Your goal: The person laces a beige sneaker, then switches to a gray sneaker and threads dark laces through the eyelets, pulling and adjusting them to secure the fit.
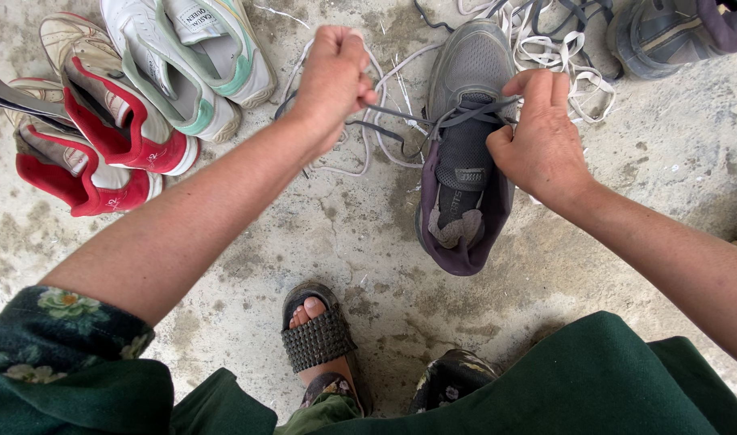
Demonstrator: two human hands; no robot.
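A sandalled foot (pixel 320 338) rested on the concrete floor (pixel 344 234) at 6 o'clock. Beyond it, a grey sneaker (pixel 465 145) with purple lining stood toe-away at centre. The right hand (pixel 542 137) touched its eyelets at 3 o'clock, fingertips pinching the dark grey lace (pixel 409 115). The left hand (pixel 332 76), closed in a fist, held the lace's other end taut at 11 o'clock. Farther off lay red-and-white sneakers (pixel 103 137) at 9 o'clock, white-and-green sneakers (pixel 191 56) and loose white laces (pixel 558 60) at 1 o'clock.
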